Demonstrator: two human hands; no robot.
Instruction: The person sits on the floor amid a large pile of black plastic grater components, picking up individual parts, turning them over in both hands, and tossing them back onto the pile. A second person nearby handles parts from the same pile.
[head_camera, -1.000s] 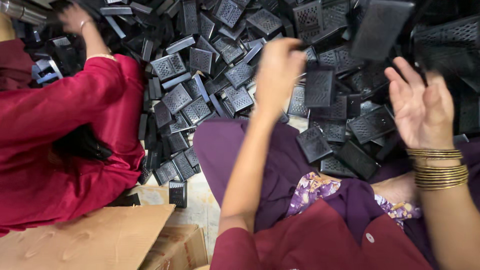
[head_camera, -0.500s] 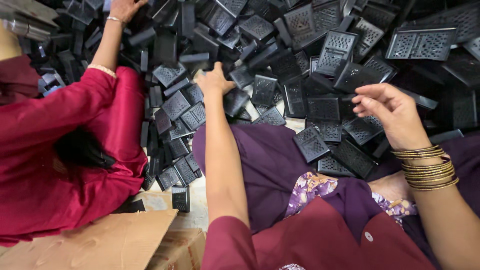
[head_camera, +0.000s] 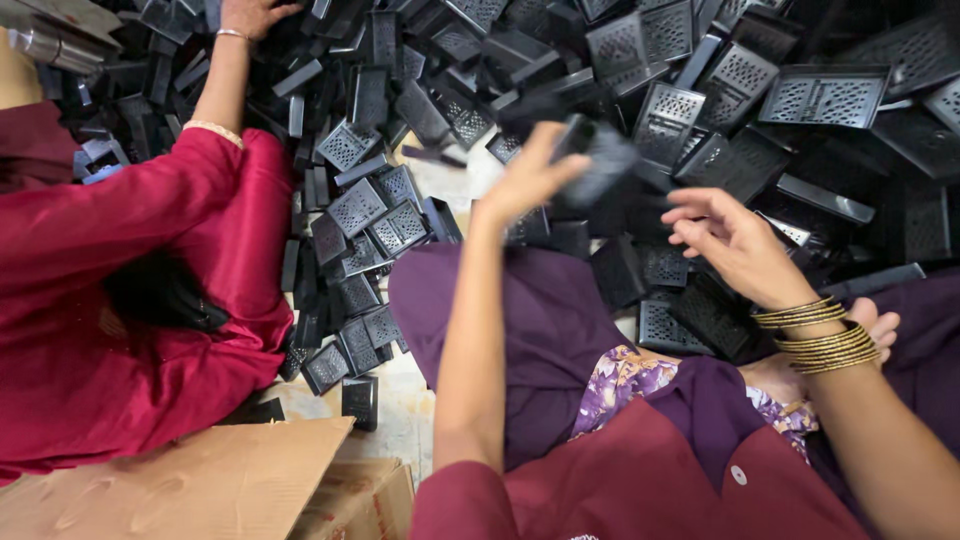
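Nearest, a flat sheet of cardboard (head_camera: 170, 485) and a brown box (head_camera: 360, 500) are seen at the bottom left, both cut off by the edge. Two hands belong to the person. The left hand (head_camera: 530, 175) is raised, and its grip is closed around one black plastic grille piece (head_camera: 600, 160). This piece is blurred, so its holes are hard to make out; its long side seems to run from lower left to upper right. The right hand (head_camera: 735, 245) is held open just beside it, with nothing in its grip. Gold bangles (head_camera: 820, 335) are worn on that wrist. Farther off, a big pile of black grille pieces (head_camera: 720, 90) is spread on the floor, too many to be counted. A co-worker's hand (head_camera: 250, 15) is laid on the pile at the top left.
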